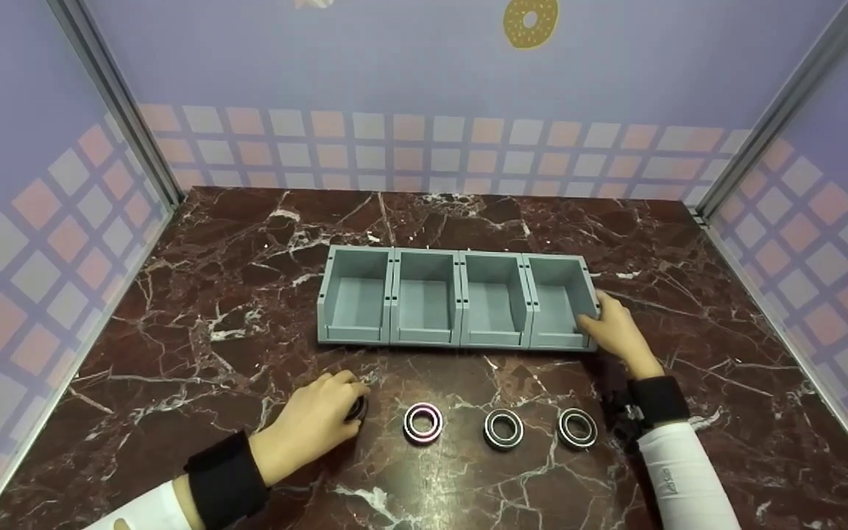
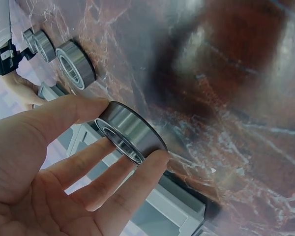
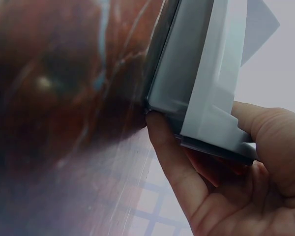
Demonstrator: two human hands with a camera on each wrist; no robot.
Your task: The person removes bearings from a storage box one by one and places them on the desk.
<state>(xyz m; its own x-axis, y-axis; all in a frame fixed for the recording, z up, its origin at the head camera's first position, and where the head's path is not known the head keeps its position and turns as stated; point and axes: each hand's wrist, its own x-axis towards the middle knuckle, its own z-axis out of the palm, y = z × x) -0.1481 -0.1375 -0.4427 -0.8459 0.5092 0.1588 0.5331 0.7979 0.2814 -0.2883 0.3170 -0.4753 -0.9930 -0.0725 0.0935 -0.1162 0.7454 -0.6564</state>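
My left hand point(image 1: 310, 421) pinches a steel ball bearing point(image 2: 135, 129) by its rim, between thumb and fingertips; in the head view the hand mostly covers it. Whether this bearing touches the table, I cannot tell. Three more ring-shaped bearings lie flat in a row to its right: one with a pinkish sheen point(image 1: 422, 436), a middle one point(image 1: 503, 442) and a right one point(image 1: 578, 442). Behind them stands a row of joined grey bins point(image 1: 424, 337). At the row's right end, my right hand point(image 1: 621, 335) grips the side wall point(image 3: 211, 113), its thumb inside the bin.
Dark red marbled table point(image 1: 232, 412) lies under everything. Purple walls with pink and white squares point(image 1: 409, 151) enclose it at the back and both sides, with metal posts point(image 1: 770, 118) at the rear corners.
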